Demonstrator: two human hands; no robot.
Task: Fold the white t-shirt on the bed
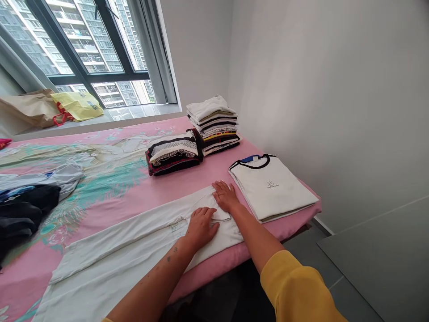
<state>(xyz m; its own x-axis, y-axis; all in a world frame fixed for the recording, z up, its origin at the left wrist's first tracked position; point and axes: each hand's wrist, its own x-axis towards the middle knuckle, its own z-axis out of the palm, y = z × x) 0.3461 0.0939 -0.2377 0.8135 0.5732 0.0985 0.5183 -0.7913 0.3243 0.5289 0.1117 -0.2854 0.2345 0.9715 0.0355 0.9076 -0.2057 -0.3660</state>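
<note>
A long white garment (124, 250), its far side folded over lengthwise, lies across the front of the bed. Small printed lettering shows near its middle. My left hand (201, 227) rests palm down on the cloth, fingers stretched out and thumb apart. Farther right, my right hand (225, 196) lies flat on the garment's far right end, fingers spread beside a folded flap. Neither hand grips anything. Just right of it sits a neatly folded white shirt (278, 188) with a black collar band and a small print.
Behind are a low pile of folded clothes (174, 150) and a taller stack (214, 125) against the wall. Rumpled dark clothes (27, 208) lie left on the pink bedsheet (110, 197). A yellow bag (78, 105) and brown paper bag (31, 107) rest on the windowsill.
</note>
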